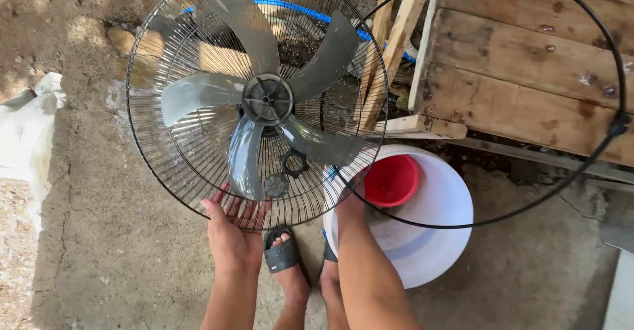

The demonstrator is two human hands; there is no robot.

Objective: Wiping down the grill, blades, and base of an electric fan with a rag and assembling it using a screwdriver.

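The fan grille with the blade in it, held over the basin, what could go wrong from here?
Two loose black plastic nuts lie on the fan grille wires beside the blade; a tilt might roll them off. The left hand only props the rim from below, the right hand is at its edge, so it could slip toward the white basin.

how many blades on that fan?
5 grey fan blades around the hub: upper left, upper right, left, lower left, lower right. None look hidden.
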